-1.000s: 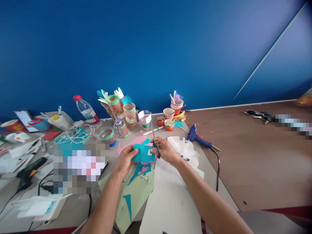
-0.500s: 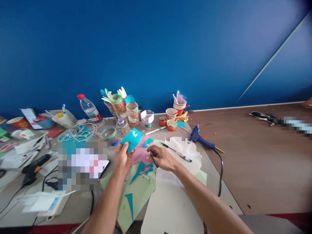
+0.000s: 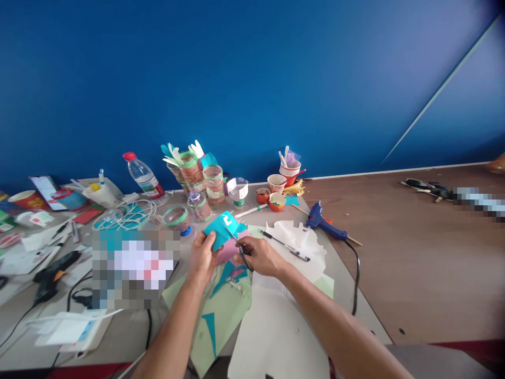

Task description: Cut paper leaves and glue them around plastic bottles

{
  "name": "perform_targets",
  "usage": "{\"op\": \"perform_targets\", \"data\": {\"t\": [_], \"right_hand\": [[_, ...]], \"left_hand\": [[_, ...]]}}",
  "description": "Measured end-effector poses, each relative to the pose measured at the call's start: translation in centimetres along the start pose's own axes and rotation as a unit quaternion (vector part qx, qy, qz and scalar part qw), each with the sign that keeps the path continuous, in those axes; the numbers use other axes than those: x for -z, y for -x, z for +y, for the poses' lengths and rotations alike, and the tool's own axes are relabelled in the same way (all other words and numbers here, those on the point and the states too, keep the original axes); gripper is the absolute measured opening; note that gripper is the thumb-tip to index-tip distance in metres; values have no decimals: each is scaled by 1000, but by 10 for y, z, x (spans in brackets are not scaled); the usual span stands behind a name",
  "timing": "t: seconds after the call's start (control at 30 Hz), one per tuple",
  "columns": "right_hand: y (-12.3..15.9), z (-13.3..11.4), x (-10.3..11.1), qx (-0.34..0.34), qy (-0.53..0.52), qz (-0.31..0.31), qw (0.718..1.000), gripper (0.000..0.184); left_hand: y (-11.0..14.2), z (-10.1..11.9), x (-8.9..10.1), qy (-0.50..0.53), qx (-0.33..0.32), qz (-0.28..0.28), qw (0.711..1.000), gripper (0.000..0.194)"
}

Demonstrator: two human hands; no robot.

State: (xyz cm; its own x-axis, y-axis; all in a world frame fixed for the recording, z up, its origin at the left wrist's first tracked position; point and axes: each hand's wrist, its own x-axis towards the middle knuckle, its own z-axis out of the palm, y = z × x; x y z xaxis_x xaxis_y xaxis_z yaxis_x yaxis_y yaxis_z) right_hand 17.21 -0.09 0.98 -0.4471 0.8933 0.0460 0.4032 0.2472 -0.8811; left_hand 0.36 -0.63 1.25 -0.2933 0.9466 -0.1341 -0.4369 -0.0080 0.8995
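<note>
Since half a second ago, a flat turquoise paper piece [image 3: 224,235] has shifted right, toward black-handled metal scissors [image 3: 246,261]. I see it above pink paper [image 3: 229,252], between the grey desk's [image 3: 341,279] far and near edges. My left hand's [image 3: 203,253] fingers pinch its left corner; my right hand's [image 3: 260,256] fingers curl around the scissors' handles, blades at the piece's right side.

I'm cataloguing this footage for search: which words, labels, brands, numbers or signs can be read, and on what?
No text can be read with certainty.
Bottle with a red cap: printed label, too small and blurred.
Clear plastic piece: markings too small.
Propped phone: screen too blurred.
Teal paper in the left hand: white mark, cannot tell whether it is a character.
Pixelated patch: masked.
</note>
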Motion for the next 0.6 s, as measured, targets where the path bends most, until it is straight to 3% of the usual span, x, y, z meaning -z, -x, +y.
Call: {"op": "perform_targets", "data": {"t": [0.6], "right_hand": [[2, -9, 0, -28, -26, 13, 999, 20]], "left_hand": [[-4, -2, 5, -13, -7, 26, 1000, 34]]}}
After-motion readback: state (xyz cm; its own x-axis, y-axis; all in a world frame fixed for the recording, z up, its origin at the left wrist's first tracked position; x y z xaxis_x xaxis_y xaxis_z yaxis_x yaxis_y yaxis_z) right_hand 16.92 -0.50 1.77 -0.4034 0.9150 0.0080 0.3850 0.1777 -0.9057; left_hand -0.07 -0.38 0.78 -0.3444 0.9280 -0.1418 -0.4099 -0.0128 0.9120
